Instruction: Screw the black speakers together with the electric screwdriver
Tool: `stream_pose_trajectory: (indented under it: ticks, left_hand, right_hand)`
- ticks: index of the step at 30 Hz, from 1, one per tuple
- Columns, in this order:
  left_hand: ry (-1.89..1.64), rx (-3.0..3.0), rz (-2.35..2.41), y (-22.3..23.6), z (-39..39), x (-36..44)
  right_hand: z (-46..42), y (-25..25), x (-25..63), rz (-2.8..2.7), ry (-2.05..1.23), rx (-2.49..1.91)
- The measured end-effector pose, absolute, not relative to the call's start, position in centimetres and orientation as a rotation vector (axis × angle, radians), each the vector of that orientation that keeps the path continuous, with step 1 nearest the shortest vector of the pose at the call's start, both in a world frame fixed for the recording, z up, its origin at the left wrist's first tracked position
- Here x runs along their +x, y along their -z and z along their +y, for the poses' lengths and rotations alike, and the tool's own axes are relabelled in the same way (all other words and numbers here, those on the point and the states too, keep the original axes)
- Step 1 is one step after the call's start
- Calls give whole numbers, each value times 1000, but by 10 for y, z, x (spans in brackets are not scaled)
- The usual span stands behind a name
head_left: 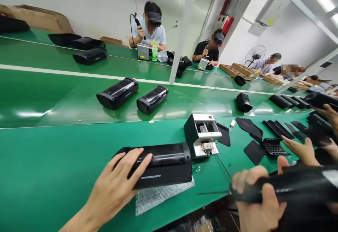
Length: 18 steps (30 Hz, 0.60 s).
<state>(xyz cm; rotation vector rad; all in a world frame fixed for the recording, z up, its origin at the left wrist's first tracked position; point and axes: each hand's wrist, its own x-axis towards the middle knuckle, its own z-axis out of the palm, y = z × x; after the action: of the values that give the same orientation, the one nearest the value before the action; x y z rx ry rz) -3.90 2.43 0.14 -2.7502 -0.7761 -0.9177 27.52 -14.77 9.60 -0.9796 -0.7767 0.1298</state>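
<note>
My left hand [116,186] is wrapped over the left end of a long black plastic casing [169,161] with a glossy top and pale lettering on its side. The casing lies on clear bubble wrap [158,200] on the green bench. Closed around a black electric screwdriver [287,186] is my right hand [260,196], slightly blurred. The tool's thin bit points left, apart from the casing. Behind the casing's right end stands a small black-and-white machine [203,136] with an open top, which looks like a screw feeder.
Two black casings [118,92] rest on the green conveyor [66,98] ahead. Black flat pieces [249,128] and a perforated black part [274,146] lie to the right, near a co-worker's hand [302,151]. A white post [182,34] rises beyond. Other people sit across the line.
</note>
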Motion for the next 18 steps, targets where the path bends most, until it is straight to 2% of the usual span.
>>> stream_pose_trajectory:
  ticks: [3, 7, 13, 18]
  left_hand:
    - [781, -2764, -681, 28, 19, 2]
    - [692, -2760, -732, 46, 2, 6]
    - [662, -2899, -760, 32, -20, 3]
    - [225, -3018, -693, 18, -7, 18]
  right_hand:
    - [-126, -107, 318, -839, -11, -988]
    - [-90, -113, 352, -897, 37, -1010]
    - [-62, -106, 352, -954, 66, -1021]
    - [-67, -101, 341, -975, -77, -1099]
